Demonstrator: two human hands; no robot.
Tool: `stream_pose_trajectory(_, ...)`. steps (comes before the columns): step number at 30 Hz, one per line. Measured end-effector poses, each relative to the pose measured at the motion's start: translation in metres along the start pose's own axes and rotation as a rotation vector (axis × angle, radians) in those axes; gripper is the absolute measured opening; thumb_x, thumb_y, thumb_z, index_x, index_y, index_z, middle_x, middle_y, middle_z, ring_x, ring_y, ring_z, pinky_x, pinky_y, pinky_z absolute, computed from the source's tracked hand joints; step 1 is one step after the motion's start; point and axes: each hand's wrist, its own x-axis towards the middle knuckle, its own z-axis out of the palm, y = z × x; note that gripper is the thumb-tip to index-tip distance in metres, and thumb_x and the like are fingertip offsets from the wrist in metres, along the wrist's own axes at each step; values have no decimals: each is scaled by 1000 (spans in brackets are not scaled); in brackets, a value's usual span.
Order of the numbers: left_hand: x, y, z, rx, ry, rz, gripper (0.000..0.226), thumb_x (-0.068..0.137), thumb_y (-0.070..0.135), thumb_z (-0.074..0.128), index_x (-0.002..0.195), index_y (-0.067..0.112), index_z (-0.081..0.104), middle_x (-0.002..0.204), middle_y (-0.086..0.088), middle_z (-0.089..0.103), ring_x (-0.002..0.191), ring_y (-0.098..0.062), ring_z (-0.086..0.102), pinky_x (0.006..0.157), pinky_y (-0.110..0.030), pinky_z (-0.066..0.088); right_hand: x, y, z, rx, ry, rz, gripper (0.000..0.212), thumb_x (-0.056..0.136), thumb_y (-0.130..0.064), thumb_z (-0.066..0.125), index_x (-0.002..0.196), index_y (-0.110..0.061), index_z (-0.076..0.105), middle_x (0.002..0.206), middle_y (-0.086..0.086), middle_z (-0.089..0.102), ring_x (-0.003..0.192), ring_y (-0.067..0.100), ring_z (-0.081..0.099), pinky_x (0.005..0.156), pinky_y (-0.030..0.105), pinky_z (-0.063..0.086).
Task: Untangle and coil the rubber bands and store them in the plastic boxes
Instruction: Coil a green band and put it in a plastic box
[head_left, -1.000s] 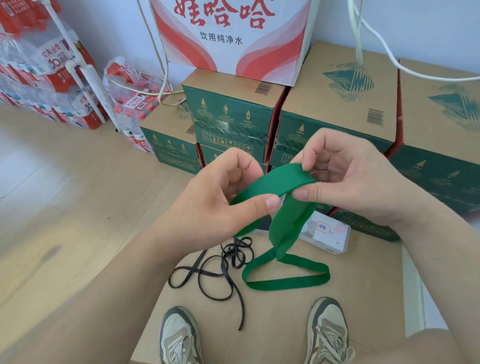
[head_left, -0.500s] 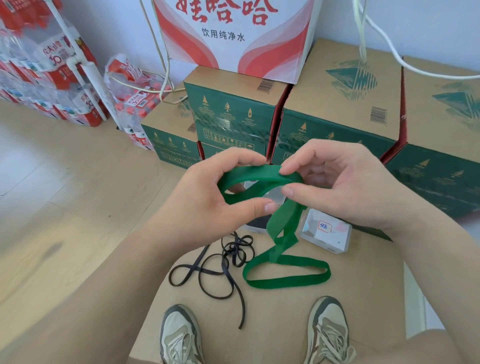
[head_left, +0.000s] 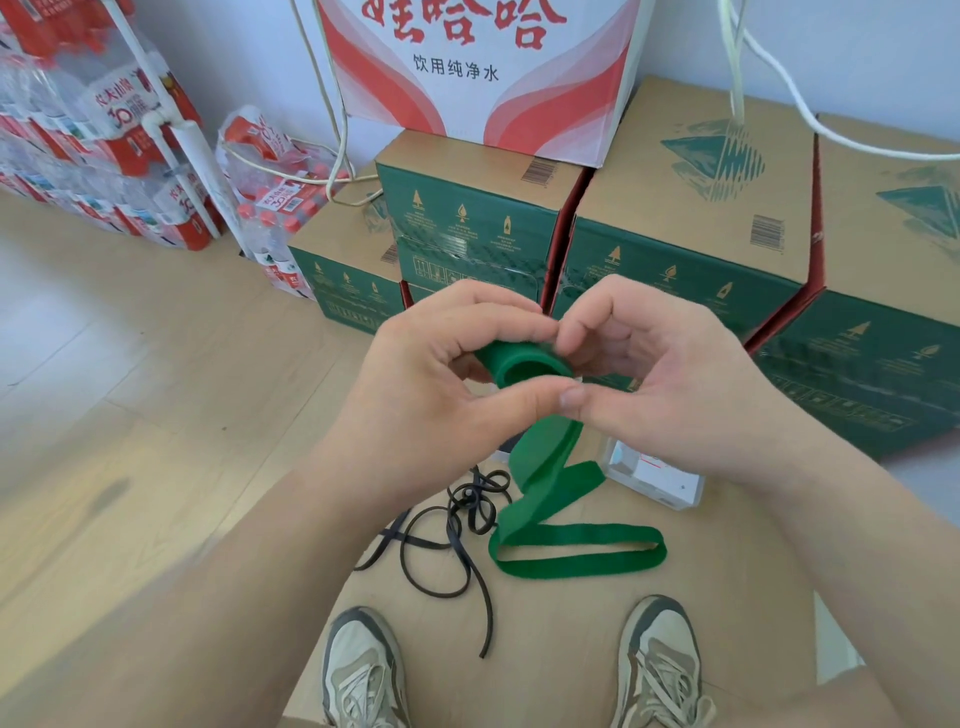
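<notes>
We see the left hand (head_left: 426, 395) and the right hand (head_left: 665, 384) meeting above a cardboard sheet (head_left: 571, 634). Each pinches one side of a small rolled end of the green rubber band (head_left: 550, 457). Its loose loop trails onto the cardboard, just beside a tangled black rubber band (head_left: 457, 525) and near a clear plastic box (head_left: 665, 483).

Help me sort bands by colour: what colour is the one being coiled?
The band is plain green, seen best in the head view.

Wide band (head_left: 545, 462) trailing onto cardboard sheet (head_left: 571, 649), thin band (head_left: 470, 501) tangled just left, plastic box (head_left: 662, 480) behind right, cartons (head_left: 675, 249) beyond, shoes (head_left: 363, 670) nearest.
</notes>
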Motion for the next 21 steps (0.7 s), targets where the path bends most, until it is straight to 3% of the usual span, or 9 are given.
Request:
stream_pose_trajectory(4,1,-1,-6,170,23,102,45,79,27,89,120,13,75,119,1,67,106,-18,68,84,-29,60,1,5,-5,25,68,-5,20,83,0,81,91,-6,63,95,20,72,86,41,68,82,56,56)
stream_pose_trajectory(8,0,-8,-8,312,26,204,35,89,13,81,123,10,73,120,-2,67,109,-14,65,89,-33,55,1,10,-12,-13,97,13,20,84,-4,81,86,-10,62,94,15,74,85,40,68,82,57,55)
stream_pose_trajectory(12,1,-8,-4,373,50,252,22,94,10,75,116,7,74,107,-3,70,96,-19,66,80,-39,56,0,8,-8,-35,48,33,17,89,-6,75,94,-8,59,90,7,76,81,32,70,80,49,57)
stream_pose_trajectory(17,1,-4,2,421,96,298,8,94,6,72,101,3,74,92,-6,66,81,-24,63,68,-42,53,-2,1,1,-5,63,-7,19,88,-13,77,100,-18,62,92,-4,77,82,16,73,80,29,59)
stream_pose_trajectory(21,0,-3,2,424,129,298,8,95,7,73,102,4,75,88,-6,66,76,-23,61,65,-42,52,-3,3,3,-24,53,-45,9,97,-15,67,100,-17,59,98,-2,76,91,24,71,81,47,58)
